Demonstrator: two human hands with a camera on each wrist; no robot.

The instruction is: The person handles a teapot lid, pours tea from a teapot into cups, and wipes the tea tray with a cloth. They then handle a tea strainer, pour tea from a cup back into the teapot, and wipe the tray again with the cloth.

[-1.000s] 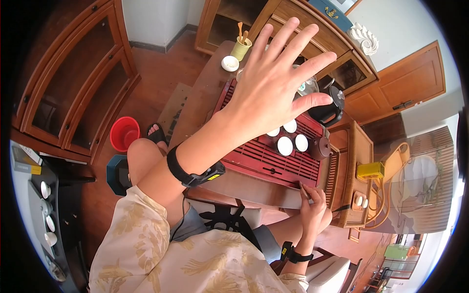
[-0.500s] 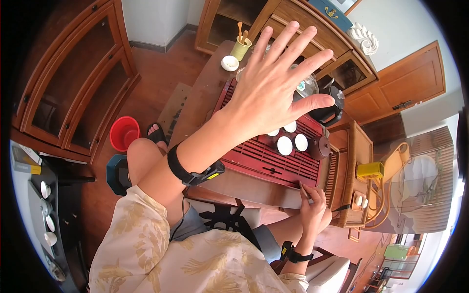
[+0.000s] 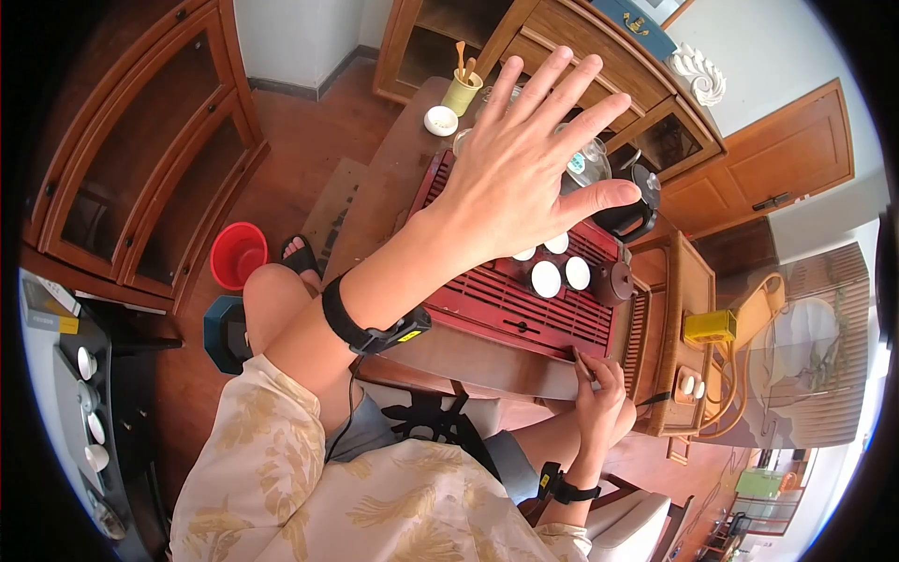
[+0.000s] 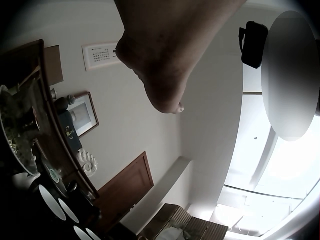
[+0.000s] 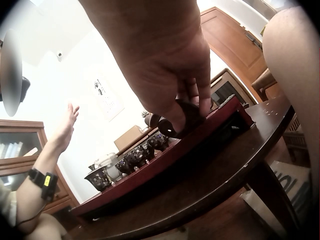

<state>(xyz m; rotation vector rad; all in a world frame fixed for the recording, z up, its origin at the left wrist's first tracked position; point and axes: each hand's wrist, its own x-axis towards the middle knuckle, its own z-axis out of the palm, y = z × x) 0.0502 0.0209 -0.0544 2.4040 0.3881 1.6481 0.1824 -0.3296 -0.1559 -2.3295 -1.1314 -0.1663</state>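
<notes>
In the head view, my left hand is raised over the tea table with its fingers spread and straight, holding nothing. It hides part of the dark red slatted tea tray. My right hand is low at the tray's near right edge, fingers bent and thumb close to them; I cannot tell whether it pinches something. Close beyond it on the tray stand a dark brown teapot and several white-lined cups. In the right wrist view, the right fingers reach the tray rim, with a dark rounded form showing between thumb and fingers.
A black kettle stands behind the tray, with a white bowl and green tool holder at the far left. A red bucket is on the floor. A rattan shelf with a yellow tin adjoins the right side.
My left hand has sunk slightly and its fingertips have shifted a little left, fingers still spread. The right hand and the tea things have stayed in place.
</notes>
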